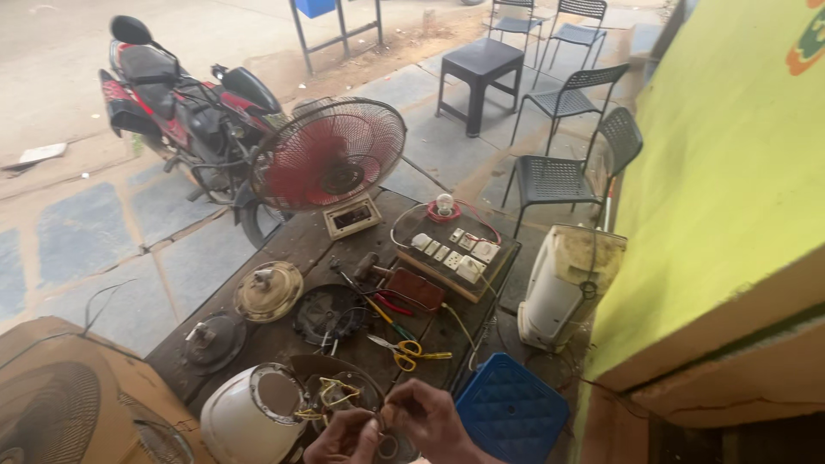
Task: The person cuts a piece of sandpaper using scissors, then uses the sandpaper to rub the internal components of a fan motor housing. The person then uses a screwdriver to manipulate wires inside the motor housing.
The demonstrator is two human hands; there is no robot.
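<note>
Fingers of both hands met at the bottom edge of the view, pinched together on a small part that was too small and blurred to identify. The left hand (344, 438) closed on it from one side and the right hand (430, 417) from the other, apparently so that each could steady the piece against the other. The part was held just above the near end of the worktop (292, 245), close to an opened motor with yellowish winding wire (335, 393) and beside a white housing (249, 421), probably because it belonged with that assembly.

Yellow-handled scissors (408, 350) lay just beyond the hands, within easy reach. Red-handled pliers (391, 302) and a hammer (369, 266) lay farther up the worktop. Round metal covers (268, 290) sat apart to the left, seemingly set aside. A wooden board with switches and a bulb (455, 249) occupied the far right corner. A red fan (331, 155) stood at the far end, in front of a motorcycle (180, 112).
</note>
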